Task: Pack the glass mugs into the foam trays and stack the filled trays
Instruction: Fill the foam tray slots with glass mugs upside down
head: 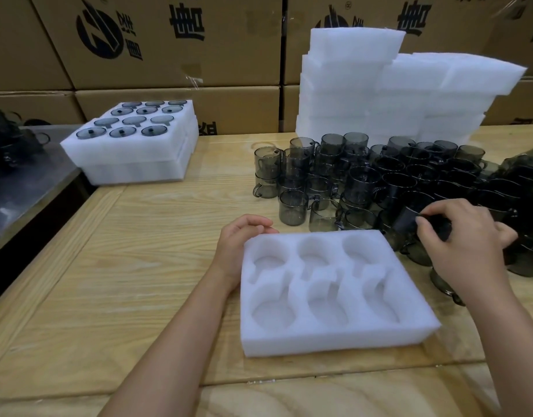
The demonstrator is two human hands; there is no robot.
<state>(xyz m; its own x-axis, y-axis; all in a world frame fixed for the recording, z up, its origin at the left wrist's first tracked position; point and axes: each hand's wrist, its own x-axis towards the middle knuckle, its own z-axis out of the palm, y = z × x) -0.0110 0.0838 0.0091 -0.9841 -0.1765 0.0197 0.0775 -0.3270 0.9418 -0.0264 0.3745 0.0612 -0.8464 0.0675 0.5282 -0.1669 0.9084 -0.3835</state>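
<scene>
Now R grip (pixel 467 245) pinches one dark glass mug (pixel 408 219) among other mugs (pixel 364 182), just right of empty foam tray (pixel 319 341) on worktop (pixel 123 281); L grip (pixel 244 236) relaxed, holds nothing, at tray's far-left corner.

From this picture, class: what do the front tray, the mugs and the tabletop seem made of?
The front tray: white foam, matte, soft-edged moulded pockets. The mugs: smoky grey glass, glossy; you see through them. The tabletop: probably pale wood or wood-look laminate, with grain lines and a slight sheen.
</scene>
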